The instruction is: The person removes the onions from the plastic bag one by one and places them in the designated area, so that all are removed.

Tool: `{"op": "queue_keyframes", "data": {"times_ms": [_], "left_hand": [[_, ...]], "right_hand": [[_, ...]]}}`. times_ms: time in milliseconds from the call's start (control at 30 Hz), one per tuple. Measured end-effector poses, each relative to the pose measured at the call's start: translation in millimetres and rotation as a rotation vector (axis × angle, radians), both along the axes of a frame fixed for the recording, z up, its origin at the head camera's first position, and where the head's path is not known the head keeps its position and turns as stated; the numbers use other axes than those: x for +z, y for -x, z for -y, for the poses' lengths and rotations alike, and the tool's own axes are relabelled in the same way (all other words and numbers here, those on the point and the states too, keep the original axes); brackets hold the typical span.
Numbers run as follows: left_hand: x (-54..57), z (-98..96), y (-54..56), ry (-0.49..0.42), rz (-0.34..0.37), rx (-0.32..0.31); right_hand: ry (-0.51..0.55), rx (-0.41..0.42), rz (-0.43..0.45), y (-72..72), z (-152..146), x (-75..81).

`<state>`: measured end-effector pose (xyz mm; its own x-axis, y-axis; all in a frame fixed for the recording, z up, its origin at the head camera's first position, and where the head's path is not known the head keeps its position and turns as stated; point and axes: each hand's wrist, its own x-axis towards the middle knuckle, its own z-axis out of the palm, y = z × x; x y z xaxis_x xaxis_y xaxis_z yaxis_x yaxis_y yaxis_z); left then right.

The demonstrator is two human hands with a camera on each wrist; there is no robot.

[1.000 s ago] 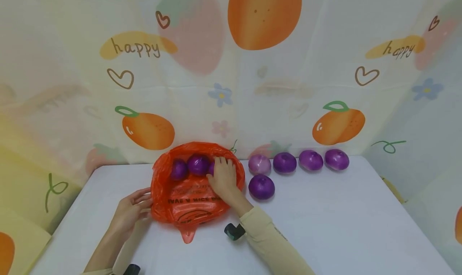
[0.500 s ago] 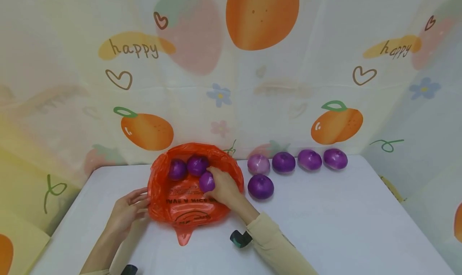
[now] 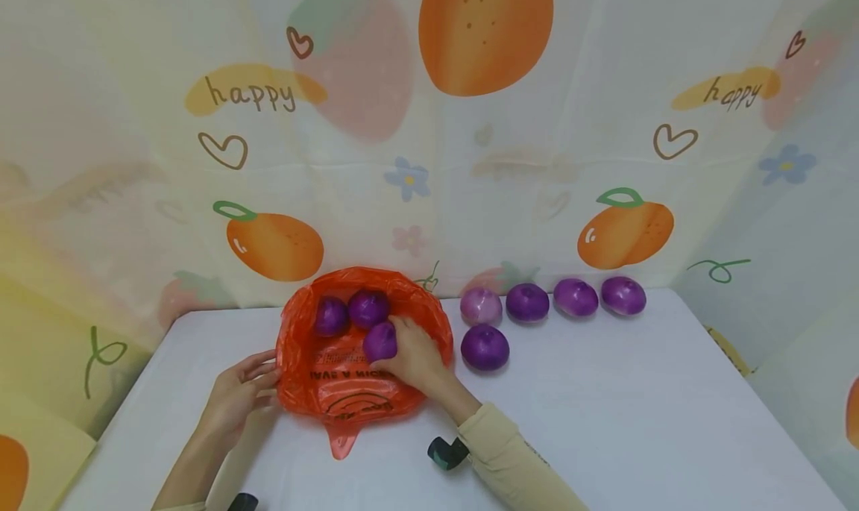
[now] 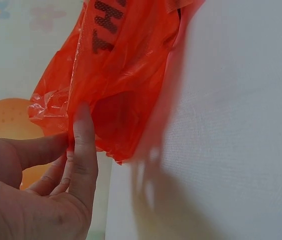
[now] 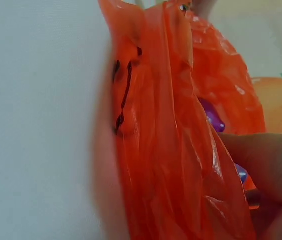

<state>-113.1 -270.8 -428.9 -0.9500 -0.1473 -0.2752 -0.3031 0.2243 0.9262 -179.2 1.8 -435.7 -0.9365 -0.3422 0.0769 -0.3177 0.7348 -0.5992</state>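
A red plastic bag with black print sits with its mouth wide on the white table. My right hand reaches into it and grips a red onion between thumb and fingers. Behind that one, two more red onions lie in the bag. My left hand is at the bag's left side; in the left wrist view its thumb and index finger pinch the bag's edge. The right wrist view shows the bag's wall hiding most of the right fingers and the held onion.
Right of the bag, several red onions stand in a row along the table's back edge, one of them paler. Another red onion sits in front of the row. A fruit-patterned cloth hangs behind the white table.
My right hand has drawn one onion from the bag's right inner side toward the middle and front of the bag. The left hand has stayed at the bag's left edge.
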Motion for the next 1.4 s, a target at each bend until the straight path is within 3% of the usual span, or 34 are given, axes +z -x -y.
{"op": "queue_keyframes", "data": {"times_ms": [200, 500, 800, 933, 1033, 1400], "left_hand": [[0.2, -1.9, 0.9, -0.01, 0.003, 0.005], [0.5, 2.7, 3.4, 0.008, 0.007, -0.007], [1.0, 5.8, 5.6, 0.0, -0.002, -0.021], [-0.9, 6.3, 7.8, -0.002, -0.005, -0.029], [-2.3, 7.3, 8.0, -0.005, -0.008, -0.031], [-5.3, 9.3, 6.5, -0.055, -0.004, -0.02]], "right_hand": [[-0.016, 0.017, -0.02, -10.7, 0.6, 11.9], [0.029, 0.033, -0.135, -33.0, -6.2, 42.4], [0.134, 0.006, -0.267, -36.6, -68.0, 67.4], [0.171, -0.041, -0.363, -31.7, -109.0, 66.7], [0.153, -0.097, -0.383, -30.4, -137.6, 64.2], [0.035, -0.237, -0.281, -32.4, -205.3, 42.1]]}}
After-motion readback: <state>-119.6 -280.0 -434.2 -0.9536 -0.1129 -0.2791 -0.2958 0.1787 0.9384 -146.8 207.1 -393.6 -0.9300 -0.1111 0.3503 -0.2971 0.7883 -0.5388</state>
